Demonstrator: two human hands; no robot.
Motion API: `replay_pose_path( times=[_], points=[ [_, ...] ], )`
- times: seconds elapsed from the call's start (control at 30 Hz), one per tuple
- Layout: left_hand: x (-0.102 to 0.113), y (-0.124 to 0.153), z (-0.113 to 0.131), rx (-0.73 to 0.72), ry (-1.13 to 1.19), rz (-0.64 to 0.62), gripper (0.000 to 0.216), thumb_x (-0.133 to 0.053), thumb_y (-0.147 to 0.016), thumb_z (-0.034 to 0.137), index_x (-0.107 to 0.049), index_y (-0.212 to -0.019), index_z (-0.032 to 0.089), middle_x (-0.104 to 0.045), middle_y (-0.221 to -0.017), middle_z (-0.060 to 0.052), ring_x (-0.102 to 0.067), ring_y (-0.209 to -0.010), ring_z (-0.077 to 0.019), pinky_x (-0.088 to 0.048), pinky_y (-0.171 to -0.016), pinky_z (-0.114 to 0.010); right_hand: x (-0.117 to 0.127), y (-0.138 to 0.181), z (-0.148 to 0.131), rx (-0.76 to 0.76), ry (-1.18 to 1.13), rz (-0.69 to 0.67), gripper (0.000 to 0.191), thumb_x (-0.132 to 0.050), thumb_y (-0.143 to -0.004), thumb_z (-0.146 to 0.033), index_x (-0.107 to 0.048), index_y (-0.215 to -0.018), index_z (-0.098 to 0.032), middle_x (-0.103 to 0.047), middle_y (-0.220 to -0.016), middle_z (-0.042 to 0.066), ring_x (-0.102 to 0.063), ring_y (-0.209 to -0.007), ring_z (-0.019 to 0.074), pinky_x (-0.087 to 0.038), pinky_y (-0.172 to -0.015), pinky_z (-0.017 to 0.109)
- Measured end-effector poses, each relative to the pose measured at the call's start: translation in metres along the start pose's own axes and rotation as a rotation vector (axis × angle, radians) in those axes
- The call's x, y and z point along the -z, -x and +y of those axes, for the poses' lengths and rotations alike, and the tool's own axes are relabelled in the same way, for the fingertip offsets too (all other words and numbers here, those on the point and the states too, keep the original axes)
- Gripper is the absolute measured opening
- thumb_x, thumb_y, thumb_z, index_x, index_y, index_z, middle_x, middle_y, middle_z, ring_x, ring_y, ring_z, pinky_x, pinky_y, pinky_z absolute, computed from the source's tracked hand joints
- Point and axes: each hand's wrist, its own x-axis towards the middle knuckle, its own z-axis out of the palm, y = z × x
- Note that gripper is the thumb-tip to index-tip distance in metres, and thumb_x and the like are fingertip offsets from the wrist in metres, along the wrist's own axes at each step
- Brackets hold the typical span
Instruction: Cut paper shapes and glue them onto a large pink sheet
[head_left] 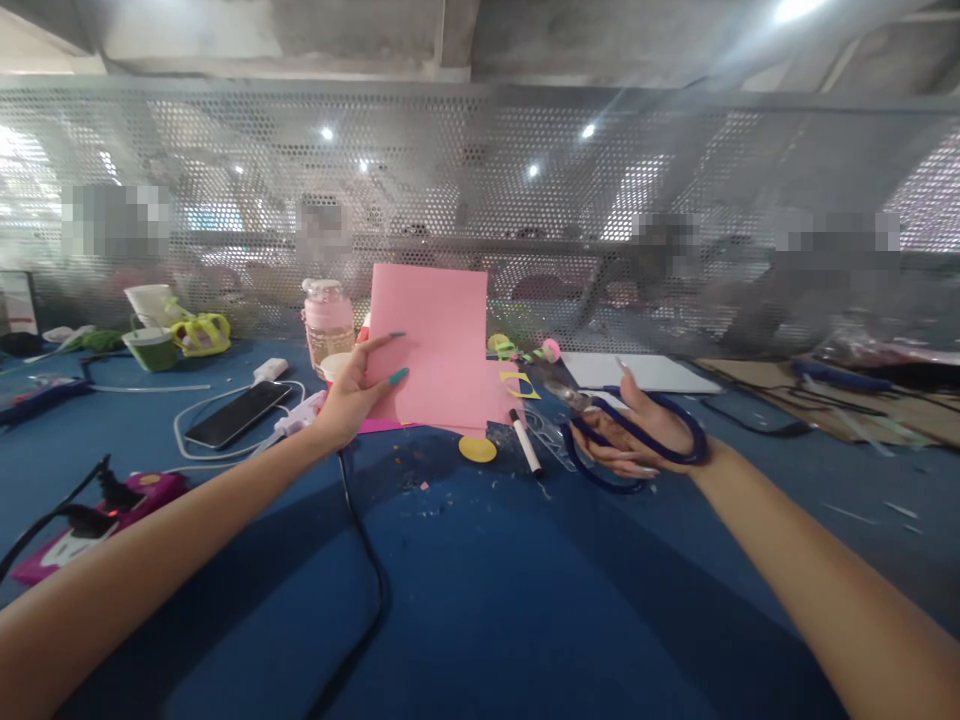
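A pink sheet of paper (435,340) is held up by my left hand (352,390), whose thumb lies on its near face while the other fingers reach its left edge. The sheet stands nearly upright above the table. On the right, my right hand (637,430) is inside the large dark blue handles of a pair of scissors (690,440). The metal blades point left toward the paper but stay apart from it. Between the two hands lie a white marker with a black cap (527,445), a yellow paper disc (478,449) and a yellow paper piece with a cutout (531,392).
A pink bottle (328,320), a green cup (152,347) and a phone (238,413) with a white cable stand or lie to the left. A magenta power strip (150,490) is nearer. A black cable (367,560) crosses the blue table. White sheets (637,372) lie behind the scissors.
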Motion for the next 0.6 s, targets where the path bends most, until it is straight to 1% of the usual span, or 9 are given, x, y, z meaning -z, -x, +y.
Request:
replay_pose_path(
  times=[0.07,0.13,0.23,0.33,0.4,0.53,0.6],
  points=[
    [0.002,-0.003,0.0,-0.043,-0.014,-0.002,0.047,-0.063,-0.074,0.019,-0.049,-0.119,0.025,-0.045,-0.135,-0.005,-0.043,-0.123,-0.0222,-0.04,-0.102,-0.038,0.004,-0.004,0.004,0.013,0.09,-0.161,0.085,-0.013,-0.061,-0.087,-0.058,-0.071,-0.016,-0.036,-0.04,-0.006,-0.025,-0.029,0.0048,-0.023,-0.03,0.018],
    [0.004,-0.005,-0.001,-0.072,-0.032,0.001,0.048,-0.063,-0.074,0.02,-0.048,-0.119,0.025,-0.044,-0.136,-0.005,-0.042,-0.125,-0.0225,-0.037,-0.104,-0.039,0.004,-0.007,0.007,0.048,0.15,-0.267,0.082,-0.022,-0.059,-0.088,-0.057,-0.075,-0.016,-0.036,-0.043,-0.007,-0.027,-0.03,0.0056,-0.025,-0.028,0.019],
    [0.006,-0.006,-0.004,-0.103,-0.041,-0.003,0.049,-0.063,-0.074,0.02,-0.047,-0.12,0.027,-0.043,-0.138,-0.004,-0.036,-0.129,-0.0228,-0.034,-0.106,-0.04,-0.005,-0.009,0.005,0.099,0.194,-0.348,0.081,-0.018,-0.063,-0.087,-0.054,-0.082,-0.018,-0.039,-0.05,-0.005,-0.03,-0.034,0.0077,-0.025,-0.028,0.021],
    [0.008,-0.007,-0.007,-0.094,-0.041,-0.003,0.05,-0.064,-0.074,0.019,-0.047,-0.12,0.027,-0.041,-0.139,-0.004,-0.033,-0.131,-0.0233,-0.033,-0.107,-0.041,-0.017,-0.008,0.0,0.185,0.243,-0.363,0.08,-0.02,-0.062,-0.088,-0.052,-0.085,-0.019,-0.042,-0.058,-0.002,-0.035,-0.041,0.0089,-0.031,-0.034,0.023],
    [0.009,-0.008,-0.008,-0.078,-0.03,0.005,0.05,-0.063,-0.074,0.019,-0.046,-0.121,0.027,-0.04,-0.14,-0.005,-0.034,-0.13,-0.0236,-0.033,-0.107,-0.041,-0.021,-0.009,-0.001,0.229,0.294,-0.352,0.076,-0.023,-0.062,-0.088,-0.05,-0.083,-0.02,-0.043,-0.062,-0.002,-0.036,-0.044,0.009,-0.033,-0.037,0.023],
    [0.011,-0.009,-0.008,-0.091,-0.026,0.008,0.053,-0.063,-0.074,0.019,-0.044,-0.123,0.028,-0.038,-0.141,-0.004,-0.034,-0.131,-0.0237,-0.034,-0.106,-0.041,-0.021,-0.014,0.004,0.234,0.379,-0.35,0.068,-0.033,-0.062,-0.086,-0.046,-0.08,-0.021,-0.041,-0.06,-0.003,-0.035,-0.044,0.009,-0.034,-0.039,0.024],
    [0.011,-0.009,-0.006,-0.109,-0.054,0.008,0.052,-0.063,-0.074,0.019,-0.045,-0.123,0.028,-0.038,-0.141,-0.004,-0.034,-0.131,-0.0241,-0.035,-0.106,-0.04,-0.022,-0.014,0.006,0.247,0.468,-0.325,0.068,-0.029,-0.063,-0.086,-0.044,-0.081,-0.022,-0.039,-0.059,-0.004,-0.035,-0.046,0.0097,-0.035,-0.041,0.025]
  ],
)
